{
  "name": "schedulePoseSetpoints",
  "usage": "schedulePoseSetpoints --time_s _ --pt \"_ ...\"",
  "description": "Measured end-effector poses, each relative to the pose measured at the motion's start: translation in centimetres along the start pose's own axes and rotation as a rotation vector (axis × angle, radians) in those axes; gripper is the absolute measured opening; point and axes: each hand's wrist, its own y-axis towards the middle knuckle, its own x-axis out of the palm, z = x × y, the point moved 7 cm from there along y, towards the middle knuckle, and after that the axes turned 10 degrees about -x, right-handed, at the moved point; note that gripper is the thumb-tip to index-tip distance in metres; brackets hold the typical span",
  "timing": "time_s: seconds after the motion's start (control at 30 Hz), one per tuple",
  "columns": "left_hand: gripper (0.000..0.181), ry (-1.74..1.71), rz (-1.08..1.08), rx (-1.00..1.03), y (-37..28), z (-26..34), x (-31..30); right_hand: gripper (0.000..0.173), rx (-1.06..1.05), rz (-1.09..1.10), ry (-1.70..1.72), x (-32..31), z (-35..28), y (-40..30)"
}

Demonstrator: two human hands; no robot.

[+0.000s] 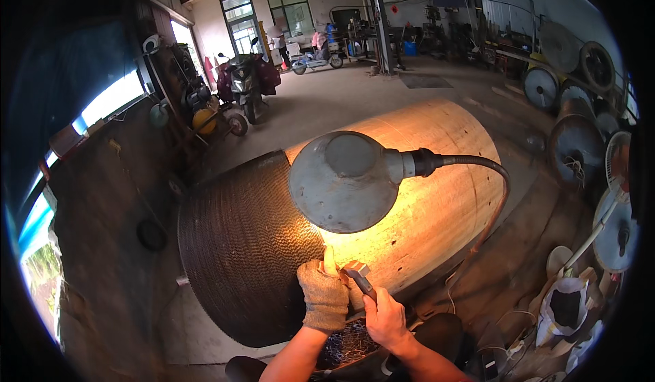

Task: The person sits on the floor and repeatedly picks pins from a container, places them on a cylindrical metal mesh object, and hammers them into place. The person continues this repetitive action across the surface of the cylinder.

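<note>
A large wooden roller [440, 203] lies before me, its left part covered with dense rows of dark metal teeth or pins [245, 238]. My left hand [323, 292], in a worn fingerless glove, rests at the edge of the rows with its bare fingers pointing at the wood; whatever small thing they may pinch is hidden. My right hand [386, 320] grips the handle of a small hammer [358, 272], whose head is close beside the left fingers. Above both hands a grey metal lamp shade [345, 182] on a flexible neck lights the wood. Below them lies a container of loose metal pins [350, 343].
The lamp's flexible neck [504, 177] curves down on the right. Metal-ended drums [575, 146], a fan and a white sack [563, 310] stand along the right side. Scooters [248, 82] are parked behind the roller, and a person [280, 44] stands far back near the door.
</note>
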Motion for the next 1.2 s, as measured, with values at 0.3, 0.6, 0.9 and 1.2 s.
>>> schedulePoseSetpoints --time_s 0.3,0.6,0.9,1.2 --pt "0.062 0.156 0.085 0.033 0.0 1.1 -1.2 0.024 0.039 -0.036 -0.071 -0.2 -0.3 0.3" --pt "0.057 0.200 0.097 0.122 0.1 1.4 -0.8 0.024 0.014 0.028 -0.032 -0.8 -0.3 0.3" --pt "0.063 0.220 0.087 0.151 0.1 1.3 -0.6 0.023 -0.004 -0.011 -0.035 -0.3 -0.5 0.4" --pt "0.063 0.233 0.092 0.155 0.1 1.9 -1.0 0.023 -0.001 -0.039 -0.045 -0.3 -0.2 0.6"
